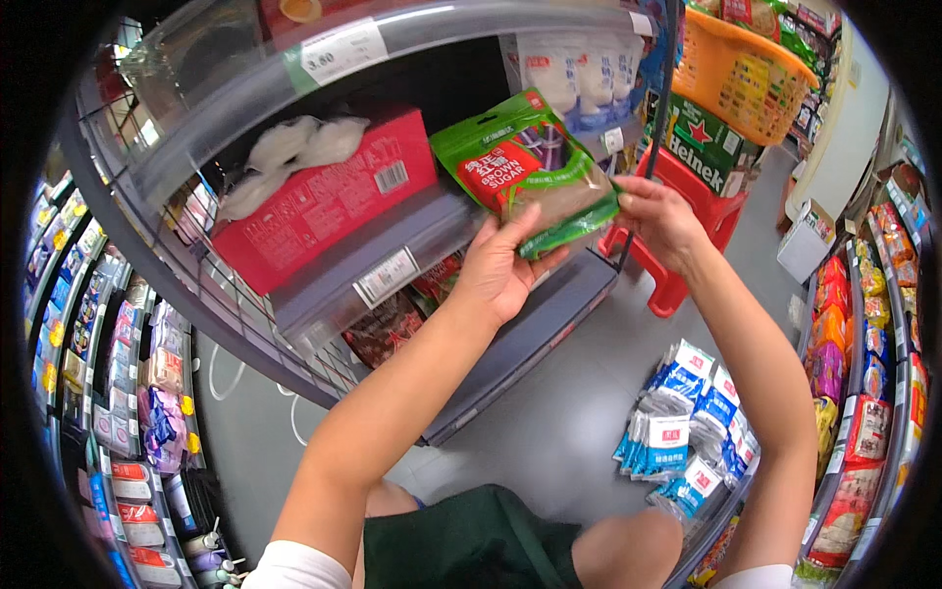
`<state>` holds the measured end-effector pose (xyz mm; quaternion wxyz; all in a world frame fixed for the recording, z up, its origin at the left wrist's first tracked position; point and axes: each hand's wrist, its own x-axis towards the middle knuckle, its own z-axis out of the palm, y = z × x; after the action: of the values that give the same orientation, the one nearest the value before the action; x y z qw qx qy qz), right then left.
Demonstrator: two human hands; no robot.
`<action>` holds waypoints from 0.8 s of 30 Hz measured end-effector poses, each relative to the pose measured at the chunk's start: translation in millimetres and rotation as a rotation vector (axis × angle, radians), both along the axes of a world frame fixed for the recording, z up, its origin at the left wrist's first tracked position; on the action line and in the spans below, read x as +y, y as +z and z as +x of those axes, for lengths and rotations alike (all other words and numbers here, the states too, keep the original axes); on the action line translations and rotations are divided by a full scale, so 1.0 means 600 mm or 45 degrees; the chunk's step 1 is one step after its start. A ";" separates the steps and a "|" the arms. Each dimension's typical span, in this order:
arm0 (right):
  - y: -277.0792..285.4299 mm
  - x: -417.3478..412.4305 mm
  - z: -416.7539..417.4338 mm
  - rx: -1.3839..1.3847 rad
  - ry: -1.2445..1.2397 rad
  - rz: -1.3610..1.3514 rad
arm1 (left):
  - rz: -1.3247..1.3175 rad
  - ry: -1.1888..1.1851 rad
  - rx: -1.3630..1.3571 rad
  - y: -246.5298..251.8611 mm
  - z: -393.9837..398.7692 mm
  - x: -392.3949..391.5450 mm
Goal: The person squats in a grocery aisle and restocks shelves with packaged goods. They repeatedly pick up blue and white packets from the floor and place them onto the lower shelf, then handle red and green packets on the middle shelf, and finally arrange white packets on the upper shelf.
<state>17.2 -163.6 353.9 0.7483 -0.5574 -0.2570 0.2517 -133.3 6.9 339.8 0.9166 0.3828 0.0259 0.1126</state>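
A green and red resealable bag of brown sugar [544, 169] is held in front of a shelf, tilted, with its printed face towards me. My left hand [504, 265] grips its lower edge, thumb on the front and fingers behind. At the bag's right corner, my right hand [655, 213] pinches the edge between thumb and fingers. Behind and left of the bag, a red cardboard box [331, 199] sits on the grey shelf [353, 269], with clear plastic bunched over its top. Below that shelf lie dark printed packets [386, 327], partly hidden by my left arm.
White pouches [578, 73] stand on the shelf at the back. To the right, an orange basket [743, 73] and a green beer carton [703, 143] are stacked above a red plastic stool [717, 213]. Blue and white packets [684, 427] lie in piles at lower right. Stocked shelves flank both sides.
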 end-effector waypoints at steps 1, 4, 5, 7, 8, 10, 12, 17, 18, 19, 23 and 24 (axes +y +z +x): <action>-0.027 -0.026 0.000 0.032 0.052 -0.082 | 0.120 0.082 0.021 -0.013 -0.002 -0.015; -0.113 -0.097 -0.004 -0.064 0.158 -0.262 | 0.248 0.023 0.053 -0.087 -0.015 -0.056; -0.137 -0.116 -0.012 -0.113 0.201 -0.327 | 0.231 0.000 0.045 -0.113 -0.023 -0.071; -0.167 -0.125 -0.057 -0.081 0.320 -0.462 | 0.291 0.034 0.154 -0.176 -0.047 -0.084; -0.178 -0.116 -0.082 -0.074 0.322 -0.542 | 0.330 0.043 0.212 -0.205 -0.058 -0.086; -0.220 -0.107 -0.110 -0.091 0.314 -0.587 | 0.344 0.013 0.306 -0.247 -0.072 -0.098; -0.262 -0.100 -0.116 0.036 0.260 -0.635 | 0.319 -0.051 0.381 -0.272 -0.077 -0.110; -0.285 -0.064 -0.078 0.149 0.167 -0.707 | 0.390 -0.133 0.541 -0.279 -0.042 -0.080; -0.283 -0.056 -0.057 0.063 0.151 -0.665 | 0.408 -0.115 0.541 -0.266 -0.026 -0.073; -0.281 -0.040 -0.035 -0.020 0.142 -0.617 | 0.482 -0.092 0.508 -0.261 -0.009 -0.059; -0.248 0.050 0.058 -0.446 0.058 -0.635 | 0.807 0.178 0.460 -0.220 0.053 0.007; -0.260 0.075 0.095 -0.547 -0.010 -0.592 | 0.819 0.280 0.370 -0.222 0.072 0.019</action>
<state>74.0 -118.5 198.0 0.5304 -0.7548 -0.3426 0.1774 -90.1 18.2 206.5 0.7185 0.6584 0.1599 0.1571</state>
